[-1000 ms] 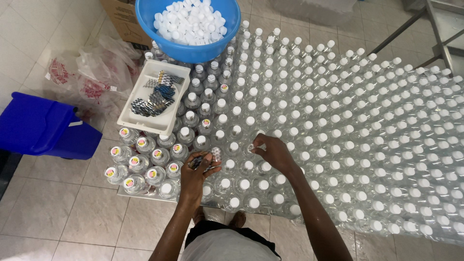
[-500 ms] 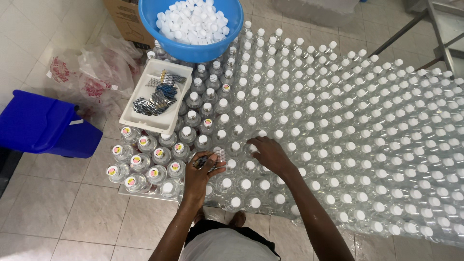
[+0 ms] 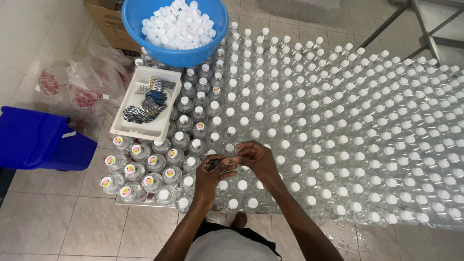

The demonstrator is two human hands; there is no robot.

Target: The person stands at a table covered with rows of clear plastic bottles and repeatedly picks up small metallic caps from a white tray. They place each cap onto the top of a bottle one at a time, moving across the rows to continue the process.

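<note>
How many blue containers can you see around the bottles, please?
2: the blue basin full of white caps at the top, and the blue bin at the left edge. More may lie outside the frame.

A basin (image 3: 130,29) of caps (image 3: 176,24) sits behind the tray (image 3: 121,126), bottles (image 3: 338,121) spreading right.

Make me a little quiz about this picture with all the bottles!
1. True or false: the blue bowl holds white caps.
2. What sits in the white tray? A) dark strips B) spoons C) apples
3. Where are the two hands: together or far apart?

Key:
1. True.
2. A: dark strips.
3. Together: the left hand and right hand meet above the bottles, the left holding small dark pieces.
</note>
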